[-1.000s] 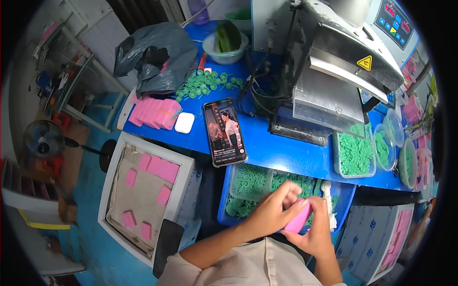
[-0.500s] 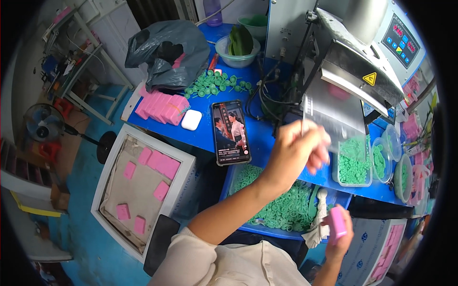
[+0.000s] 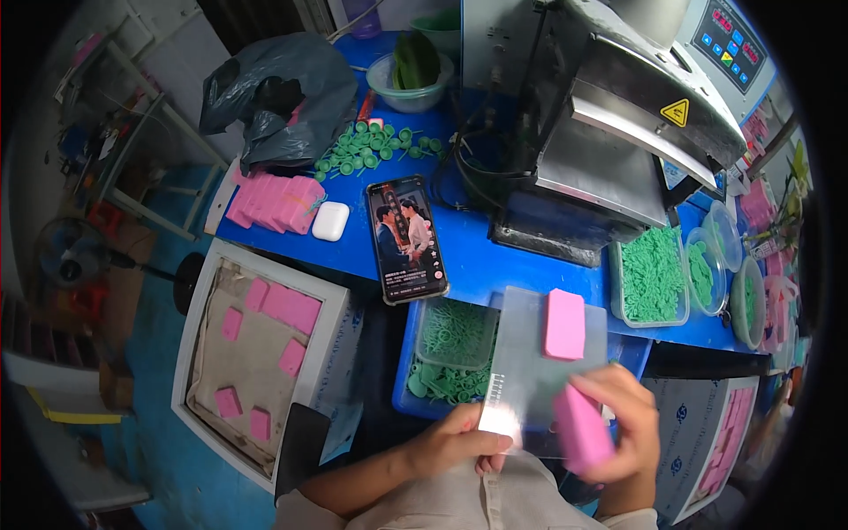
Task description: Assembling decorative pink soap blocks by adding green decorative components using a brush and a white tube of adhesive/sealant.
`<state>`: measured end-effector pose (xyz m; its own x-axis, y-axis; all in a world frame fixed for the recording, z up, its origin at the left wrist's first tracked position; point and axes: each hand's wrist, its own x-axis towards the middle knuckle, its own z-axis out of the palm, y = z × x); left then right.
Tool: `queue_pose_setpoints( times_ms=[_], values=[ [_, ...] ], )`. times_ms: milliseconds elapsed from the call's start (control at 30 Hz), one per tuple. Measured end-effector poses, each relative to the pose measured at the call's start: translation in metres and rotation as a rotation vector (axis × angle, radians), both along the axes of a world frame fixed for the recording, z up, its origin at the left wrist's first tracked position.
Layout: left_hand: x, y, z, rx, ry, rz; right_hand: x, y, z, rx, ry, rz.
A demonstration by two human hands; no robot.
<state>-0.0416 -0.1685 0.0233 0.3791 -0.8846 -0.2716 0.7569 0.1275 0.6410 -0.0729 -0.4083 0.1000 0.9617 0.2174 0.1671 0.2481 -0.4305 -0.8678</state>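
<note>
One pink block on clear sheet

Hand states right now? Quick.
Left hand: closed, holding a clear plate near its lower left corner.
Right hand: closed, holding a pink block, slightly blurred.

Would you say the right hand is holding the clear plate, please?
No, the left hand grips the clear plate; the right hand holds a pink block.

left hand pinching, right hand curled
</note>
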Motion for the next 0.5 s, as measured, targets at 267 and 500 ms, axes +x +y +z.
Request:
queue_pose_setpoints(
  times_ms=[267, 500],
  values=[
    [-0.008, 0.013, -0.022, 0.000, 0.037, -0.093, 0.038, 0.010, -0.047, -0.414, -0.183, -0.102],
    [-0.018, 0.023, -0.030, 0.164, -0.162, -0.282, 0.019, 0.010, -0.035, -0.418, -0.272, -0.051]
  ],
)
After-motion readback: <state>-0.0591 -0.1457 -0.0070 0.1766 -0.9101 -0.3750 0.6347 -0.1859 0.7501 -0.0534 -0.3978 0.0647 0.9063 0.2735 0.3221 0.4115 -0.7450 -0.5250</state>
